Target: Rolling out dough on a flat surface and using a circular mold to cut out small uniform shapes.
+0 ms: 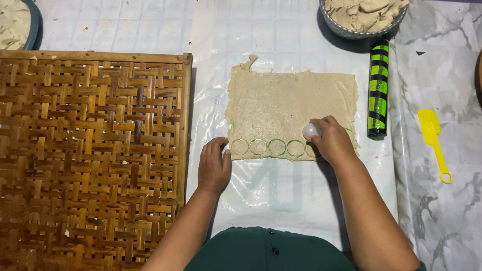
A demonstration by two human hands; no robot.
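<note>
Four cut rings line the lower edge of the dough sheet (291, 113); right hand (331, 140), grip pinching a round white cutter (311, 131), presses alongside, left hand (213, 165), fingers curled and empty, steadying the plastic sheet (271, 195).

The dough sheet (291, 108) looks matt and grainy, lying on glossy clear plastic film (281, 195). The tray (90, 150) is woven wood strips, slightly shiny. The roller (378, 88) and yellow spatula (435, 143) look like smooth, glossy plastic.
</note>
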